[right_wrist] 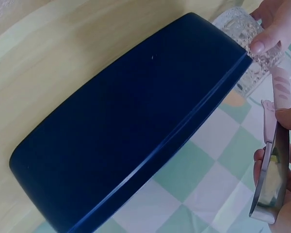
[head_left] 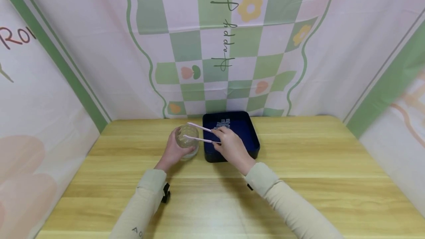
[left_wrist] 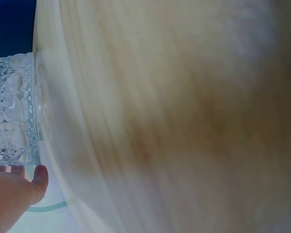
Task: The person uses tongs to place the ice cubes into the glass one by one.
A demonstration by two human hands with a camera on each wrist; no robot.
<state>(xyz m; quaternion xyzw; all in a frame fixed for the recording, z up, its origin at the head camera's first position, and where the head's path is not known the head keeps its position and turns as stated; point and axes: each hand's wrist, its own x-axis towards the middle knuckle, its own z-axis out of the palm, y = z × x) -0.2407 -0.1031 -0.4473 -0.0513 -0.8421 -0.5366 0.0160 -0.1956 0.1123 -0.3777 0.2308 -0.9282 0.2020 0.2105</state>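
The person's left hand (head_left: pixel 173 151) was curled around a clear cut-glass jar (head_left: pixel 187 141), which stood upright on the wooden table (head_left: pixel 299 180), just left of a dark blue tray (head_left: pixel 247 130) and close against its side. The right hand (head_left: pixel 232 146) grasped a pair of pale pink tongs (head_left: pixel 199 132), fingers pinched on the handle end. The tongs' two arms stood spread, their tips reaching left over the jar's mouth. The right hand hovered above the tray's near left corner. Some pale small items (head_left: pixel 224 124) lay at the tray's far end; what they were could not be told. A checked cloth backdrop (head_left: pixel 212 47) hung behind the table.
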